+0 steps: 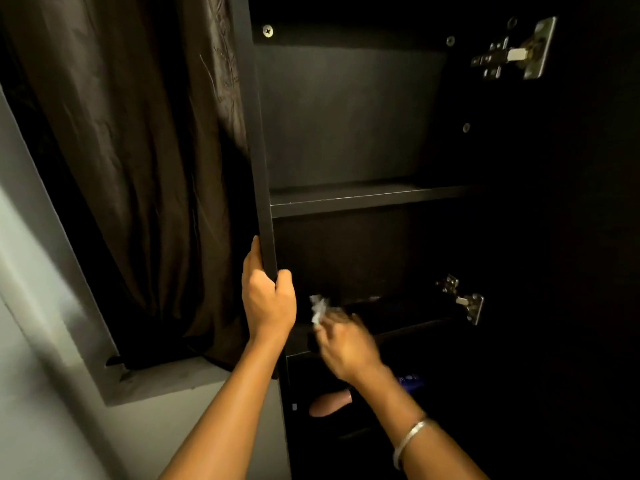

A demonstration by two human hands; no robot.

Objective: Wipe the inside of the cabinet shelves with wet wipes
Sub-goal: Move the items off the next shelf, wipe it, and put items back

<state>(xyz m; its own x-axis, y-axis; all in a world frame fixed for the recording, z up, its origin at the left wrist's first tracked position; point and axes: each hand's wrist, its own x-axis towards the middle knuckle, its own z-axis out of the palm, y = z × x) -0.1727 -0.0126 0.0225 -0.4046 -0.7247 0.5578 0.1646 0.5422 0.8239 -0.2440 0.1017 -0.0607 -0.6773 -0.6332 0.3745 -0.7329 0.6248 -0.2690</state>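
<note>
right hand [346, 344] pinching wet wipe [318, 308]

Curtain [145, 150] left of cabinet [258, 168], upper shelf [363, 199] above lower shelf [398, 327]

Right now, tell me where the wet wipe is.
In the head view, the crumpled wet wipe is pinched in the right hand, just above the lower shelf, right of the left hand.

Dark cabinet [263, 202] with an upper shelf [363, 199] bare of visible items, a lower shelf [408, 327] with a crumpled wet wipe [318, 308] at its front edge, blurred.
</note>
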